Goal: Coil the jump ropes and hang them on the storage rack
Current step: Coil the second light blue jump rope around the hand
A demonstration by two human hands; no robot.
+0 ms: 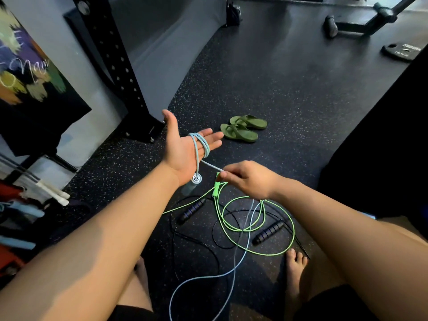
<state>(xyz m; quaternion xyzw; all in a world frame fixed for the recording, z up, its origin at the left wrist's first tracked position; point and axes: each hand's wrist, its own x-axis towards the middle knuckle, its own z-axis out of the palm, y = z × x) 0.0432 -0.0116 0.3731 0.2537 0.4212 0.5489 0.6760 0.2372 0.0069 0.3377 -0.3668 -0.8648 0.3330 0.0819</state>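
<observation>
A light blue jump rope is looped a few turns around the fingers of my left hand, which is held palm up with fingers spread. Its handle end hangs below that palm. My right hand pinches the blue cord just right of the loops; the rest trails down to the floor. A bright green jump rope lies in loose loops on the floor, its green handle under my right hand. A black jump rope with two dark ribbed handles lies tangled beneath it.
Green sandals sit on the speckled rubber floor ahead. A black perforated rack upright stands at left. More ropes and handles lie at the far left. A weight plate and a bench frame are far right. My bare feet are below.
</observation>
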